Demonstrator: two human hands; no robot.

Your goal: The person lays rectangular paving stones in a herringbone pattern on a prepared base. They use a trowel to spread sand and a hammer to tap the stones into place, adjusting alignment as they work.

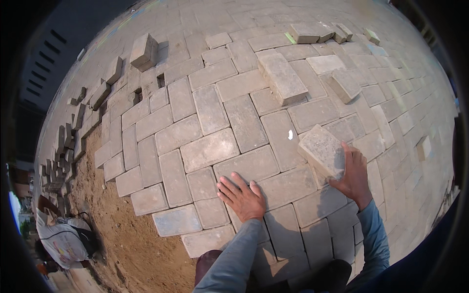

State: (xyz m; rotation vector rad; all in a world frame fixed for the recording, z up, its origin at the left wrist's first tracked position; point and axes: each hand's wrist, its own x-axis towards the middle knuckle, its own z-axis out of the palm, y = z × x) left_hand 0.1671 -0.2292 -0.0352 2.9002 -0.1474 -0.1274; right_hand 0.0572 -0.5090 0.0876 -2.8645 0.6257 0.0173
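Left hand point(243, 196) lies flat, fingers spread, holding nothing, on laid grey rectangular concrete pavers point(210, 150). Right hand point(351, 173), partly curled, grips one end of a loose grey concrete block point(320, 149) over the paving; contact beneath is indeterminable.

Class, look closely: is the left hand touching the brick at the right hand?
Apart: the head view plainly shows flat paving between the left hand and the brick.
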